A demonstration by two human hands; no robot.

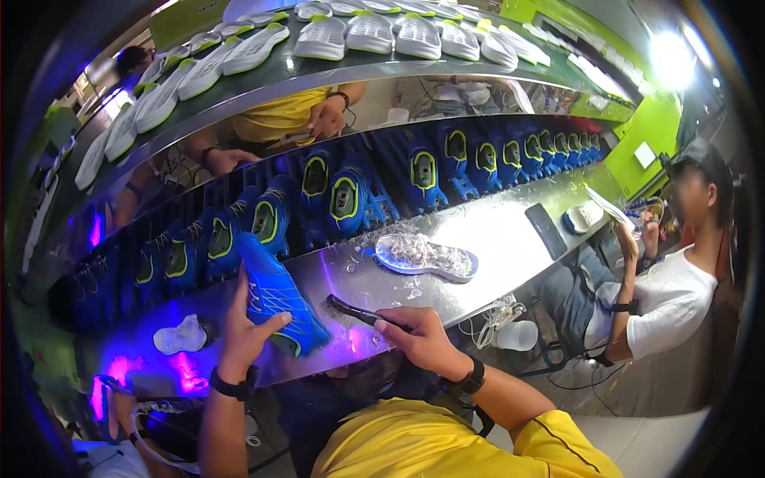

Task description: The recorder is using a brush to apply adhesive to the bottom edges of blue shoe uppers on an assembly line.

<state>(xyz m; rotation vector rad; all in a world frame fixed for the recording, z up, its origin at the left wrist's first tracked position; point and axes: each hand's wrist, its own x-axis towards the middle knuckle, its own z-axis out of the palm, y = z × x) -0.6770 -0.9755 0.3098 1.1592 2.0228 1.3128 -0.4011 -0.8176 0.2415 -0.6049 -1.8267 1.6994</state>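
My left hand (244, 327) grips a blue shoe upper (279, 299), tilted on its side above the near edge of the metal bench. Thin pale lines run over its side, and a lime-green edge shows low down. Close to its right, my right hand (422, 341) is closed round the handle of a slim black brush (347, 307). The brush head points toward the shoe, with a gap between them. Beyond the brush lies a shoe sole (426, 258) covered in pale, stringy scraps.
Blue shoes (351, 195) line a channel behind the metal bench (498, 231). White soles (418, 38) fill the belt above. A whitish clump (179, 336) lies at left, a dark flat object (545, 229) at right. A co-worker (665, 287) sits at right; another person's hand (119, 406) shows lower left.
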